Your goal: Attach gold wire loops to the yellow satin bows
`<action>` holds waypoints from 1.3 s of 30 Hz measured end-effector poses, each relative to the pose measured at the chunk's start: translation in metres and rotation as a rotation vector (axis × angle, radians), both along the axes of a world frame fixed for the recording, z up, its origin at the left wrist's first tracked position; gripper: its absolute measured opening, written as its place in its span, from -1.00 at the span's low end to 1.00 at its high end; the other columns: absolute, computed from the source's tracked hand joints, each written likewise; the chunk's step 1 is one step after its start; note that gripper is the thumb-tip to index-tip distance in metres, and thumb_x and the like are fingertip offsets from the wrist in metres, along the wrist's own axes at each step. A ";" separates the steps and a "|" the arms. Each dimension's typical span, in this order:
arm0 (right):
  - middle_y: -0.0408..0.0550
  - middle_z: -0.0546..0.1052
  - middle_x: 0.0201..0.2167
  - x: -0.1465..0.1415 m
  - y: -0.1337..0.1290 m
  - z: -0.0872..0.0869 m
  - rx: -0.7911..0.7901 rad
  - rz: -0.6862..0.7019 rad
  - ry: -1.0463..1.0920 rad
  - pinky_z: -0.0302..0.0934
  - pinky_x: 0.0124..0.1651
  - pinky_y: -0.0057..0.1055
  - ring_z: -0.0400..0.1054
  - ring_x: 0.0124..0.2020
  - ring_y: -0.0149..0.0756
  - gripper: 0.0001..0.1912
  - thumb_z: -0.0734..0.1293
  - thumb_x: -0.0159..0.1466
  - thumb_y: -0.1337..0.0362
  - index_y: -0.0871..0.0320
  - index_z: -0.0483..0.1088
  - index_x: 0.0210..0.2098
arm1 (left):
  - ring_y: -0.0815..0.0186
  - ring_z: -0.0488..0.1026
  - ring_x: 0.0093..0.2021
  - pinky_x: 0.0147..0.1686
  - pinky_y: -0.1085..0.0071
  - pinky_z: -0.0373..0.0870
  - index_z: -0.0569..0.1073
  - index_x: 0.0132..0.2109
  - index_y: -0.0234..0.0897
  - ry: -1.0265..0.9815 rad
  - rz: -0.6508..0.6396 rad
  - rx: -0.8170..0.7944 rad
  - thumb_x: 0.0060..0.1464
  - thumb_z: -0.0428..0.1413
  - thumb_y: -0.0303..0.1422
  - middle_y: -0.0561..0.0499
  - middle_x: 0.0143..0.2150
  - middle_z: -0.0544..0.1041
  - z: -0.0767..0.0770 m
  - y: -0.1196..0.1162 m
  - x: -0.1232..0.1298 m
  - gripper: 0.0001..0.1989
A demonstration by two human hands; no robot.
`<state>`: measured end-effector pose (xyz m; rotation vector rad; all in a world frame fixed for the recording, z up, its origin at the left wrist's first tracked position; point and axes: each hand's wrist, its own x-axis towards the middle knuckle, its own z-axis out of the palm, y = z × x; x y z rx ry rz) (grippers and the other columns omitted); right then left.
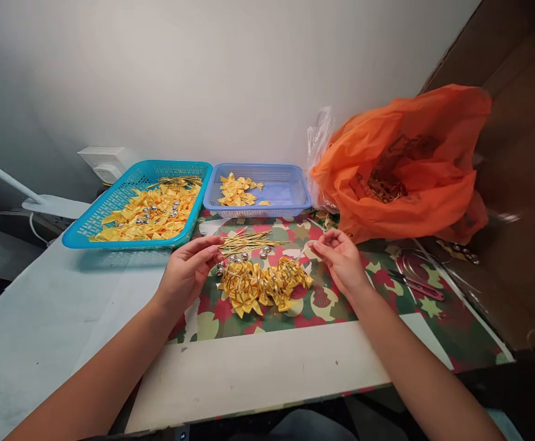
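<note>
Yellow ribbon bows with gold wire loops lie bunched in a row on the patterned mat between my hands. At the left end of the row, my left hand pinches its thumb and fingers together. Small silver bells show beside those fingertips, but what they grip is too small to make out. My right hand is closed in a pinch past the right end of the row, with a thin pale strand at its fingertips. Just behind the bows are loose silver bells and a bundle of gold wire ties.
A teal basket of yellow bows, bells and gold ties stands back left. Beside it, a blue basket holds more bows. An orange bag gapes open at back right, near pink-handled snips and coiled clear line.
</note>
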<state>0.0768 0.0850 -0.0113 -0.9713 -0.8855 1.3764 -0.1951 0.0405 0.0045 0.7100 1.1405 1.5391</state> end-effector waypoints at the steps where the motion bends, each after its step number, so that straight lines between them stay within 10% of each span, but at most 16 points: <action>1: -0.31 0.41 -0.49 0.001 0.001 -0.001 -0.022 -0.020 0.016 0.44 -0.08 -0.39 0.49 -0.32 -0.40 -0.52 0.62 -0.21 0.22 0.08 0.31 -0.42 | 0.48 0.37 -0.53 -0.50 0.51 0.38 0.62 -0.42 -0.28 0.000 0.010 -0.003 -0.35 0.38 -0.45 0.01 -0.36 0.57 0.000 0.000 0.000 -0.79; 39: -0.30 0.41 -0.49 0.008 0.006 -0.014 -0.102 -0.051 0.018 0.44 -0.25 -0.47 0.42 -0.41 -0.47 -0.52 0.61 -0.23 0.27 0.09 0.27 -0.46 | 0.53 0.25 -0.57 -0.55 0.53 0.27 0.59 -0.42 -0.29 -0.004 -0.026 0.003 -0.26 0.28 -0.48 0.04 -0.42 0.51 0.002 -0.003 0.000 -0.87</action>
